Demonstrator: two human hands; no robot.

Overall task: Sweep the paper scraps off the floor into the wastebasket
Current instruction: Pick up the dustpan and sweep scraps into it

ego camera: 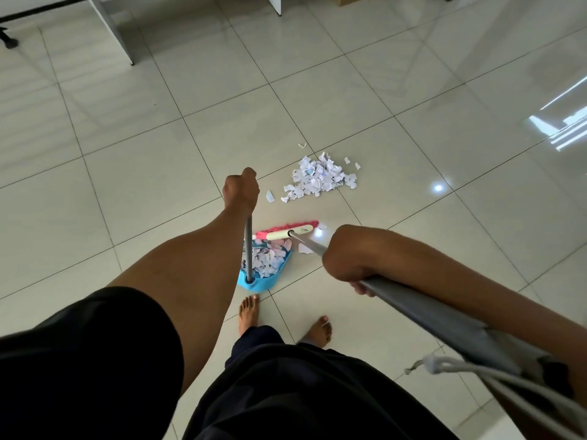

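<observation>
The broom handle [422, 315] lies nearest, the right hand [349, 258] wrapped round it; the left hand [240, 192] grips the dustpan [265, 282] pole. Most paper scraps [317, 177] sit on the floor [158, 185] beyond the broom head [289, 231]: reach past them, draw short strokes panward

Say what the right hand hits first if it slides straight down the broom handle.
Likely the broom head, at the mouth of the blue dustpan. The right hand grips the handle, which shows bare between them. Depth is uncertain.
</observation>
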